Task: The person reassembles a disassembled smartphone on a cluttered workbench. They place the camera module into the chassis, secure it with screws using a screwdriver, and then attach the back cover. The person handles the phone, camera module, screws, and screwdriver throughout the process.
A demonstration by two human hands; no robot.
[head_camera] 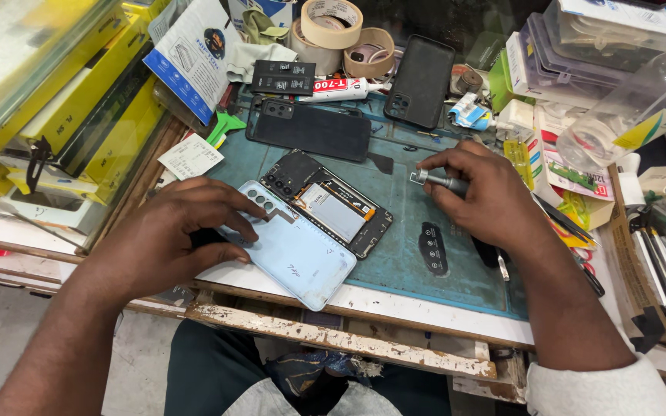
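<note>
**Technician A:** Which step is being carried out at this moment?

**Technician B:** By my reading, disassembly of a phone is proceeding. The left hand [175, 231] is lying flat and mostly spread, fingers pressing on the pale blue back cover [290, 246], which is resting at the near edge of the desk [395, 304]. It is steadying the cover, not gripping it.

**Technician A:** And the other hand?

**Technician B:** The right hand [487, 196] is curling closed around a grey metal screwdriver [435, 180], with the tip end projecting toward the left hand. The tip is not touching anything; it is hanging over the blue work mat [410, 223].

**Technician A:** Where is the unit under service?

**Technician B:** The opened phone [333, 204] is lying between the two hands, its exposed internals facing up, with its near edge partly overlapped by the blue cover. A second, dark back cover [310, 129] is lying beyond both hands, and a tube of adhesive [341, 87] farther beyond that.

**Technician A:** What is the next move calling for?

**Technician B:** Probably bringing the driver tip down onto a screw of the exposed frame. That requires the left hand to be bracing the phone and the tip to be seating squarely; the screws themselves are too small to make out.
</note>
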